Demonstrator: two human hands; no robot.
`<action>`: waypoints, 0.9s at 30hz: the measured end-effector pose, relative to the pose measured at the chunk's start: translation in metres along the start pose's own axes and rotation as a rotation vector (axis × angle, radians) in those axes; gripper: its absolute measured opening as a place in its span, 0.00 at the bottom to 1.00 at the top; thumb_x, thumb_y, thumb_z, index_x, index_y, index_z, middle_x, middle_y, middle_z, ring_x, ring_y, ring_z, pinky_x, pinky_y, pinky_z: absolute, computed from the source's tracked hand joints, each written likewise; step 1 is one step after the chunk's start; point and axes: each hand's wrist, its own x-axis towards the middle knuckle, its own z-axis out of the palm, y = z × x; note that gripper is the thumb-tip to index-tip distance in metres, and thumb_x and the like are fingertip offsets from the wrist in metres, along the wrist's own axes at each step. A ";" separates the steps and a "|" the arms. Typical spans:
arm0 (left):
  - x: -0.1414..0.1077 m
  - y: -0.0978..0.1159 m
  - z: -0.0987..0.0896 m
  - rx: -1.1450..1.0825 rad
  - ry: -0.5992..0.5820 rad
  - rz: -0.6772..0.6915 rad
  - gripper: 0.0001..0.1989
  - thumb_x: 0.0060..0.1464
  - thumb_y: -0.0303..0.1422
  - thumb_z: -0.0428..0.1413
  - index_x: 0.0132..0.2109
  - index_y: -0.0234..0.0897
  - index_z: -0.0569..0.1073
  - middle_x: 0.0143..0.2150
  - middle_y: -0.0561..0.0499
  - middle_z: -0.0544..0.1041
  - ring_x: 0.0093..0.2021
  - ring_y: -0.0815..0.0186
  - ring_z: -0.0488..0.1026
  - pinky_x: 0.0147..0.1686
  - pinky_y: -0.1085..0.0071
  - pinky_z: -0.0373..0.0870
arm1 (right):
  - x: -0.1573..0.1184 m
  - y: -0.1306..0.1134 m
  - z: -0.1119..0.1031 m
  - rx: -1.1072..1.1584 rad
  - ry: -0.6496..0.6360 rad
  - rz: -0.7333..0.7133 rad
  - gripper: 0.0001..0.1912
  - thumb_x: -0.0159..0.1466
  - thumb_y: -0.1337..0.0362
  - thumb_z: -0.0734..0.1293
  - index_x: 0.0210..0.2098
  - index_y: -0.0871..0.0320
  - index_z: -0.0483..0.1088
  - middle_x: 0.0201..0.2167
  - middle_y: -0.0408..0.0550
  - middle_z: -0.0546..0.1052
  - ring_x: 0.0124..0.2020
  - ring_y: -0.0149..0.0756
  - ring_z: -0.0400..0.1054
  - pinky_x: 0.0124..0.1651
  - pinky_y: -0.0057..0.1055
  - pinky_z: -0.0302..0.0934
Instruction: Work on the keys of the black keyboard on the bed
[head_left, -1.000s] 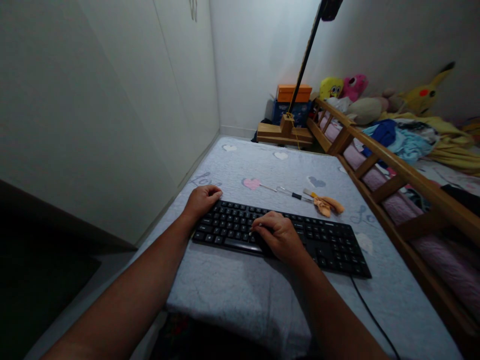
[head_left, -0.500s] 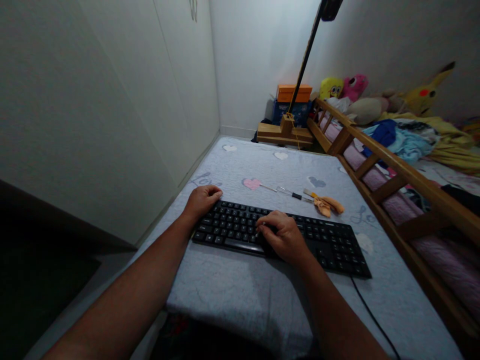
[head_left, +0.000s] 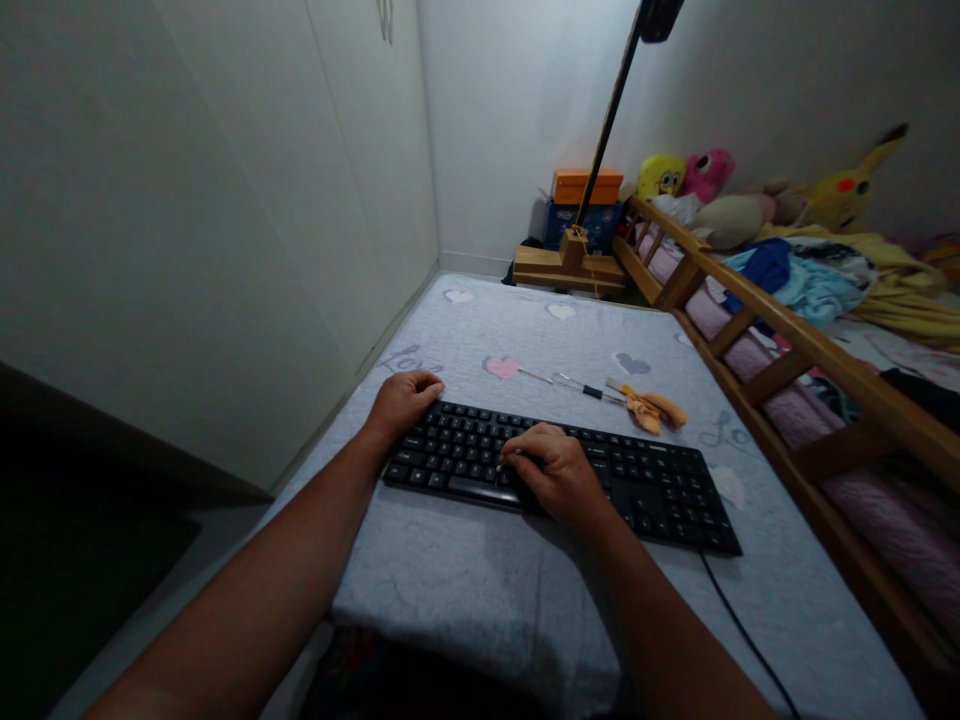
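Keyboard (head_left: 652, 480) unmoved; curled right hand (head_left: 555, 478) slid left, left hand (head_left: 401, 400) clenched.

Black corded keyboard (head_left: 652, 482), flat and slightly askew on grey heart-print bedsheet (head_left: 480, 570).

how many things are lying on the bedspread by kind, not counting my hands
keyboard: 1
screwdrivers: 2
orange cloth: 1
total: 4
The left hand holds the keyboard's far left corner; the right hand rests on its keys.
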 end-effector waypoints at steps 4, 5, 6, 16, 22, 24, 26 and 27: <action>-0.001 0.001 0.000 -0.001 -0.004 -0.004 0.14 0.49 0.42 0.55 0.32 0.37 0.80 0.32 0.48 0.82 0.35 0.59 0.77 0.39 0.66 0.69 | 0.000 -0.003 0.000 0.004 -0.012 -0.021 0.08 0.63 0.73 0.67 0.34 0.55 0.77 0.30 0.45 0.78 0.37 0.37 0.70 0.45 0.36 0.60; -0.001 0.002 0.000 -0.003 -0.005 -0.005 0.14 0.49 0.42 0.55 0.33 0.37 0.79 0.32 0.48 0.82 0.35 0.59 0.77 0.39 0.66 0.69 | 0.000 -0.004 0.000 0.005 -0.019 -0.029 0.08 0.63 0.73 0.67 0.34 0.55 0.77 0.30 0.45 0.78 0.36 0.37 0.70 0.45 0.36 0.60; -0.001 0.002 0.000 -0.005 -0.005 -0.005 0.14 0.49 0.42 0.55 0.33 0.37 0.79 0.32 0.48 0.82 0.36 0.59 0.77 0.39 0.66 0.69 | 0.000 -0.004 0.000 0.006 -0.026 -0.036 0.08 0.63 0.73 0.67 0.34 0.55 0.77 0.30 0.45 0.78 0.36 0.36 0.70 0.45 0.36 0.60; 0.000 0.001 0.000 0.005 0.000 0.000 0.14 0.48 0.42 0.55 0.33 0.37 0.80 0.32 0.48 0.82 0.35 0.59 0.77 0.39 0.66 0.69 | 0.000 -0.001 0.002 0.001 -0.012 -0.022 0.08 0.63 0.73 0.67 0.34 0.55 0.77 0.30 0.45 0.78 0.36 0.36 0.70 0.44 0.36 0.60; 0.001 -0.002 0.001 -0.001 -0.001 -0.004 0.15 0.48 0.42 0.55 0.33 0.36 0.79 0.32 0.48 0.82 0.35 0.59 0.77 0.39 0.66 0.69 | 0.000 0.001 0.003 -0.001 0.026 -0.019 0.09 0.63 0.73 0.66 0.35 0.54 0.77 0.31 0.46 0.78 0.36 0.37 0.70 0.45 0.37 0.61; 0.001 -0.003 0.002 0.007 -0.003 0.000 0.15 0.49 0.42 0.55 0.33 0.36 0.79 0.32 0.48 0.82 0.35 0.59 0.77 0.39 0.66 0.69 | 0.000 0.001 0.003 -0.004 0.023 -0.024 0.09 0.63 0.73 0.67 0.35 0.55 0.77 0.31 0.46 0.78 0.37 0.37 0.70 0.45 0.36 0.61; 0.001 -0.004 0.002 0.013 -0.007 0.002 0.14 0.49 0.42 0.55 0.33 0.37 0.79 0.32 0.49 0.81 0.35 0.60 0.77 0.39 0.67 0.69 | 0.000 0.000 0.002 -0.005 0.012 -0.027 0.09 0.62 0.73 0.67 0.35 0.55 0.77 0.31 0.46 0.78 0.37 0.37 0.69 0.44 0.36 0.61; 0.001 -0.004 0.002 0.013 -0.009 0.003 0.14 0.49 0.42 0.55 0.33 0.37 0.79 0.32 0.49 0.81 0.35 0.60 0.77 0.38 0.67 0.69 | 0.000 -0.001 0.002 -0.006 0.005 -0.031 0.08 0.63 0.73 0.67 0.34 0.55 0.77 0.30 0.46 0.78 0.36 0.37 0.69 0.44 0.36 0.60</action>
